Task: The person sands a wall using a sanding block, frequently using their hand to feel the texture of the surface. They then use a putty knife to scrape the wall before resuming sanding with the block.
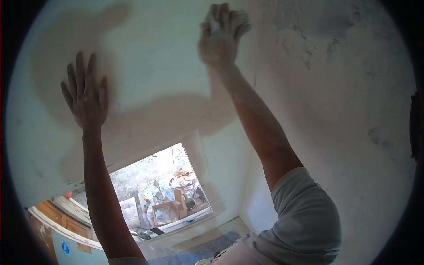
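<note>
Against the pale plastered wall (154,57), my left hand (88,99) lies with its fingers spread and nothing in it. My right hand (219,39) is raised higher, near the corner where two wall surfaces meet. Its fingers are bent over a whitish pad or cloth (242,18), pressed on the wall; its exact kind is hard to make out. Shadows of the arms and head fall across the wall around both hands.
Below the hands is a window opening (207,211) with cardboard boxes (170,213) and clutter beyond it. A dark flat object (157,231) lies on the sill. The adjoining wall (335,110) at right has grey stains. Wooden panels (66,218) stand lower left.
</note>
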The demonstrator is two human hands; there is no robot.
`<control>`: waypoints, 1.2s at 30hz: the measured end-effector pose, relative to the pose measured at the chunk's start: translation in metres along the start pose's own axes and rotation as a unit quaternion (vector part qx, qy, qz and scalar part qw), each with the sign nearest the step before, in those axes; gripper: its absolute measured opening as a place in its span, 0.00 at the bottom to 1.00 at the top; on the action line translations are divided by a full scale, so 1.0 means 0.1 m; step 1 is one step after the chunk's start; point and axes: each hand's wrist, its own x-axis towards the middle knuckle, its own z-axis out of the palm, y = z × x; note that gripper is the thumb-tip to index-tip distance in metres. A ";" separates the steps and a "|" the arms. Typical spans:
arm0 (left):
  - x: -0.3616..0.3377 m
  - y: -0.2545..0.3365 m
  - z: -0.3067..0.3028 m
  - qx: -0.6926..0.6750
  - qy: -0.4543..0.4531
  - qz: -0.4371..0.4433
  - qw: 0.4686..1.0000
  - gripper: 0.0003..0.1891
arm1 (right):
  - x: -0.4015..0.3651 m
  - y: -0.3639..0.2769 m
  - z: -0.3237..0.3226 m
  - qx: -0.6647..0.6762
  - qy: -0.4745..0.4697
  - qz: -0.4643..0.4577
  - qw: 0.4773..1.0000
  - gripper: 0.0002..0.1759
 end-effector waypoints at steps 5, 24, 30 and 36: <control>0.00 -0.01 0.01 0.004 -0.001 0.008 1.000 0.30 | -0.13 -0.04 -0.17 -0.043 -0.107 -0.158 0.981 0.36; 0.03 -0.01 0.00 0.003 -0.007 0.001 1.000 0.30 | 0.16 0.14 0.05 0.109 0.079 -0.014 0.991 0.33; -0.01 0.01 0.01 0.002 -0.018 0.000 1.000 0.31 | 0.02 0.16 -0.12 -0.006 0.051 -0.137 0.989 0.28; 0.03 -0.02 0.04 0.002 -0.014 -0.004 1.000 0.31 | -0.09 -0.16 0.00 -0.130 -0.040 0.003 0.991 0.33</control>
